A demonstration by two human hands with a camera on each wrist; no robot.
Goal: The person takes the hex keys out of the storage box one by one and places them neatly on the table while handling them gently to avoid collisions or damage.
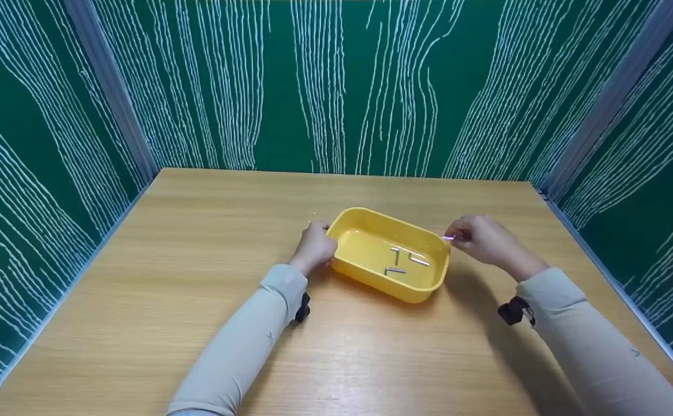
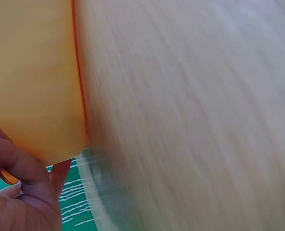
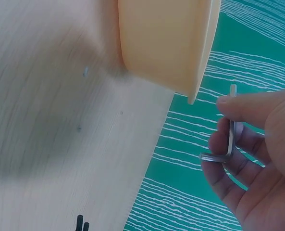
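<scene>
A yellow plastic tub [image 1: 365,280] stands at a slant on the wooden table. Three L-shaped metal hex keys lie on its floor, one hex key [image 1: 419,260] near the right side. My left hand [image 1: 315,245] grips the tub's left end; in the left wrist view its fingers [image 2: 22,166] curl at the yellow wall's corner. Just beyond the tub's right end, my right hand [image 1: 483,240] pinches another hex key [image 3: 232,130] between thumb and fingers. Its long arm points up and its short bent end crosses the lower fingers in the right wrist view.
The wooden table [image 1: 140,300] reaches the green walls [image 1: 281,115] with white wavy lines at the back and sides. Dark wrist mounts, such as the right mount [image 1: 512,312], sit at both cuffs.
</scene>
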